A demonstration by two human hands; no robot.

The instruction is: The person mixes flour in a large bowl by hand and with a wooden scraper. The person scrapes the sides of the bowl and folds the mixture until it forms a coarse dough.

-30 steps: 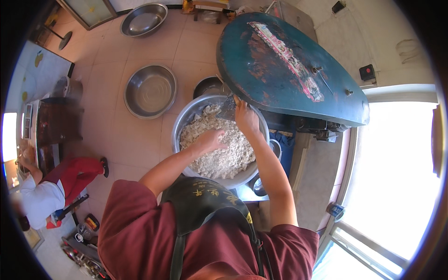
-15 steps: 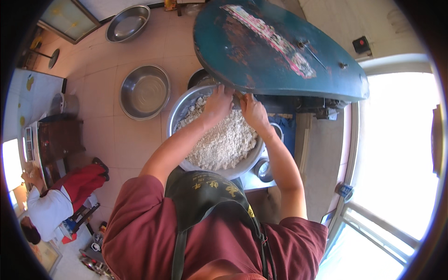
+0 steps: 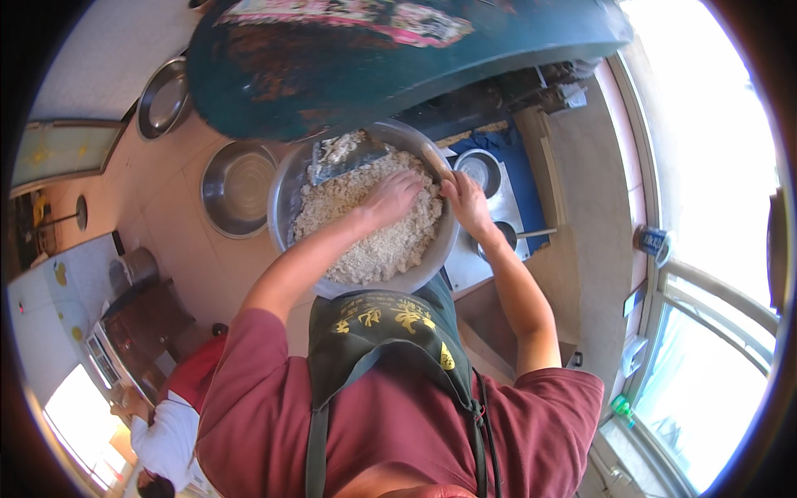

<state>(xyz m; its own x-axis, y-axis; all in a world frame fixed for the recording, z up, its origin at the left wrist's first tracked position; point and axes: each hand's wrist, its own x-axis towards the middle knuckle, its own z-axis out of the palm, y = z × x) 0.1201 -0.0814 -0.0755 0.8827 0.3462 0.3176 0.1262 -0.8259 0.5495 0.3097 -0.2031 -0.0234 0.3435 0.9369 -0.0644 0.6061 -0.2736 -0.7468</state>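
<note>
A large metal bowl (image 3: 280,199) in front of me holds a crumbly white flour mixture (image 3: 365,249). My left hand (image 3: 394,197) rests on the mixture, its fingers stretched out with nothing seen in them. At the bowl's right rim, my right hand (image 3: 466,199) is closed over the edge. A tan, rounded handle-like piece (image 3: 435,162) lies along the rim just beyond its fingertips; what it belongs to is unclear. Toward the far left inside the bowl is a bluish-grey flat piece (image 3: 353,159) with clumps of the mixture beside it.
A big worn blue-green machine cover (image 3: 332,75) overhangs the bowl's far side. Steel basins (image 3: 241,189) sit on the tiled floor at left. Small metal bowls (image 3: 479,173) and a long-handled pan (image 3: 501,236) stand on the right. A co-worker in white (image 3: 170,436) is at lower left.
My view has shifted. My left hand has moved from the far rim onto the mixture, and my right hand sits on the right rim. The bluish-grey piece now shows inside the bowl.
</note>
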